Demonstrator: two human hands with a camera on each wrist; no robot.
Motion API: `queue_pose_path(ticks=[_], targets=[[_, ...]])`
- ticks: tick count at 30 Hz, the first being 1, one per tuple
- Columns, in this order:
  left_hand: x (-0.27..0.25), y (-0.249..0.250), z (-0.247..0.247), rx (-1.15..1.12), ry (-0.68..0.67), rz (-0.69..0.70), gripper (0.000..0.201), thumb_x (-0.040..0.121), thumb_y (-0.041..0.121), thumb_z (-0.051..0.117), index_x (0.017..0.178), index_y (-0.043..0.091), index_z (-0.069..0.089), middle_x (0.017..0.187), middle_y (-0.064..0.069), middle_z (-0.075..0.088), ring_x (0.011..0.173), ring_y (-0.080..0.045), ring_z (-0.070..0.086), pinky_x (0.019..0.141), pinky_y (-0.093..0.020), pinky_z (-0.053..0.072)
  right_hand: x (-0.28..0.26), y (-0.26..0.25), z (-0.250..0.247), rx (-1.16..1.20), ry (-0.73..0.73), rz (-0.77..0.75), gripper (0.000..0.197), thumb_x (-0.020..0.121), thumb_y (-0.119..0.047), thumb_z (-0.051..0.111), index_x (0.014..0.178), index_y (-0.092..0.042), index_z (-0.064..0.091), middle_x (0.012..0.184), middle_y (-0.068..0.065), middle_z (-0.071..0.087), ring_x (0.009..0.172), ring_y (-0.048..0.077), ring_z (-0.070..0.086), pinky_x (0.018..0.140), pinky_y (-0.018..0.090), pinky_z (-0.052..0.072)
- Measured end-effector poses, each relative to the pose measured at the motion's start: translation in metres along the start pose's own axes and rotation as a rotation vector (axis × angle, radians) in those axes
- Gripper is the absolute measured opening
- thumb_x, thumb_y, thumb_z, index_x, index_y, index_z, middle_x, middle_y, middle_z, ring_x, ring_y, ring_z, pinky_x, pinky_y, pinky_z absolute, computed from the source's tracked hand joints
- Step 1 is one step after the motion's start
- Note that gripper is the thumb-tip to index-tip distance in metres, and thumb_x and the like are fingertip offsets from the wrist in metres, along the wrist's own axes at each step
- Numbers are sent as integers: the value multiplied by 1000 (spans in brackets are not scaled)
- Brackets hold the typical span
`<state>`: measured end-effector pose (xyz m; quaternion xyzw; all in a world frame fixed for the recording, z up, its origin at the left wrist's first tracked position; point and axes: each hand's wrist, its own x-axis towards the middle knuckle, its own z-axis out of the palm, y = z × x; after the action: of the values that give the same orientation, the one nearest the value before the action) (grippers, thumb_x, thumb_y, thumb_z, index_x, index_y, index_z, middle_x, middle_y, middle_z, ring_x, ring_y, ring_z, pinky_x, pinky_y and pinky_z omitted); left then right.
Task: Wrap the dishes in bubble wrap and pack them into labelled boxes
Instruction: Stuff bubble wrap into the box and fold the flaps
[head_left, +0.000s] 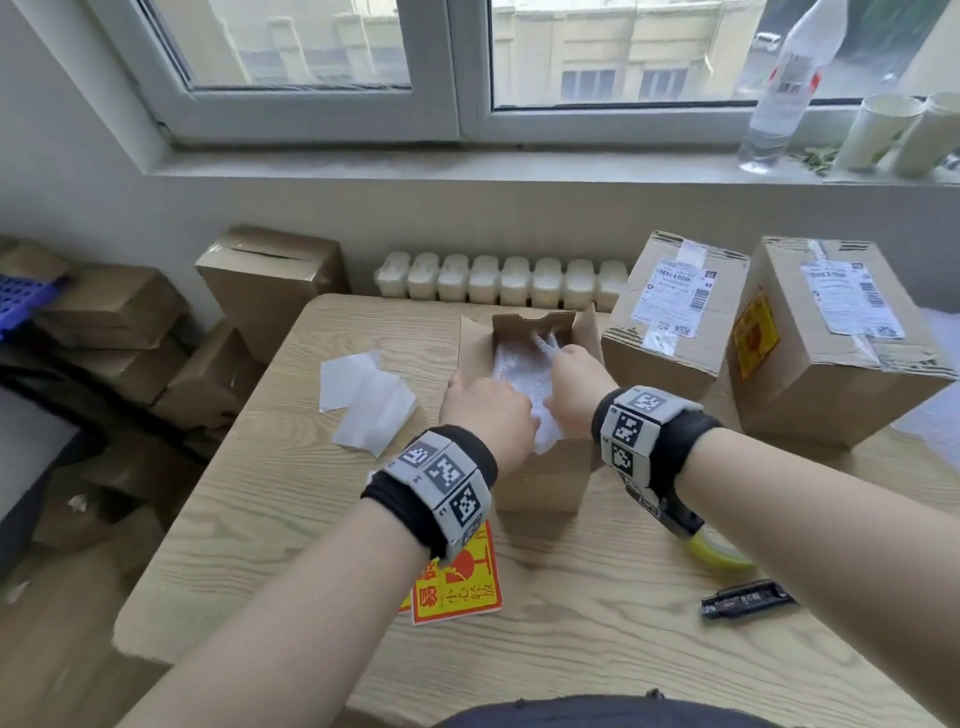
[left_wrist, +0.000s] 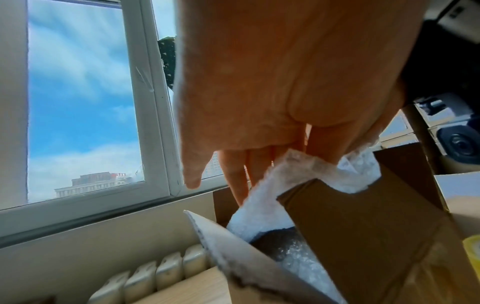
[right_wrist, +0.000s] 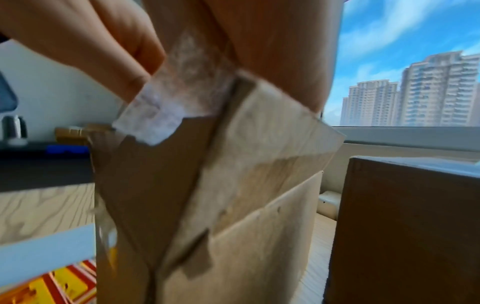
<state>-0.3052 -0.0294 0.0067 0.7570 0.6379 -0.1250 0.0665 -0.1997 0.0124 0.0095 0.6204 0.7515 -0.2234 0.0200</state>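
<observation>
An open cardboard box (head_left: 540, 483) stands in the middle of the wooden table (head_left: 291, 519). White bubble wrap (head_left: 519, 374) fills its mouth. In the left wrist view a dark dish (left_wrist: 278, 240) shows under the bubble wrap (left_wrist: 262, 201) inside the box (left_wrist: 363, 226). My left hand (head_left: 485, 408) is at the box's left side, its straight fingers (left_wrist: 233, 181) reaching down against the wrap. My right hand (head_left: 569, 369) is over the opening and pinches a tuft of the wrap (right_wrist: 155, 115) between thumb and palm.
Two taped, labelled boxes (head_left: 670, 317) (head_left: 831, 343) stand right of the open one. White paper sheets (head_left: 369, 400) lie to its left. Yellow-red stickers (head_left: 457, 587), a tape roll (head_left: 719, 558) and a black marker (head_left: 748, 597) lie near me. More boxes (head_left: 119, 322) are stacked off the table's left edge.
</observation>
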Motion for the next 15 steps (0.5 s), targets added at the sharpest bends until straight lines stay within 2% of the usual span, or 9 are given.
queue_pose_path(ticks=[1,3,4,6,8,9,11,13,15], targets=[[1,-2,0,-29,-35,18,33,100,31,30,109,20,61,119,-4,59,114,-25,50,97,-37,32,2,1,2,2,-24,0,24,88,-5,55,110,4,55,109,21,54,105,35,53,72,30,37],[3,-5,-3,-192,-143,29,39,102,36,28,114,19,60,120,-6,60,111,-26,53,84,-31,35,6,6,4,5,-96,45,8,89,-9,56,83,-4,53,81,10,50,78,26,53,57,24,35],[3,-7,-5,-286,-181,31,43,101,43,29,119,19,60,123,-6,60,112,-25,54,81,-30,37,9,9,4,29,-107,84,20,89,-11,56,72,-7,47,71,5,43,64,20,46,52,21,32],[2,-11,-7,-413,-178,20,53,93,57,42,126,18,56,127,-5,56,114,-23,53,83,-29,41,11,10,2,85,-118,105,23,90,-16,55,72,-9,44,67,1,38,57,13,35,50,19,29],[2,-14,-8,-467,-145,-12,66,80,58,61,127,14,47,127,-8,46,112,-23,50,86,-31,43,19,12,5,120,-95,106,11,92,-20,53,88,-11,49,69,0,40,62,16,43,51,21,32],[3,-15,-7,-475,-146,-29,71,77,56,66,128,12,42,125,-9,41,111,-23,49,86,-31,42,20,13,4,166,-79,96,13,90,-21,58,93,-11,51,72,0,45,70,19,50,56,23,37],[4,-17,-3,-485,-134,-66,73,77,53,66,128,10,37,123,-10,41,110,-24,47,83,-30,40,20,16,4,301,-63,99,31,83,-24,69,105,-8,54,89,6,56,87,22,56,68,27,45],[6,-17,0,-498,-124,-93,64,82,52,62,124,9,40,119,-9,49,108,-24,51,79,-29,40,21,20,8,144,-94,42,51,79,-23,73,119,1,53,107,9,51,96,22,54,66,24,44],[5,-17,2,-419,-108,-60,43,88,49,54,113,14,51,109,-3,60,99,-22,57,74,-30,44,20,22,16,-81,-116,-34,47,81,-23,69,117,1,54,123,11,42,111,22,46,73,22,39]])
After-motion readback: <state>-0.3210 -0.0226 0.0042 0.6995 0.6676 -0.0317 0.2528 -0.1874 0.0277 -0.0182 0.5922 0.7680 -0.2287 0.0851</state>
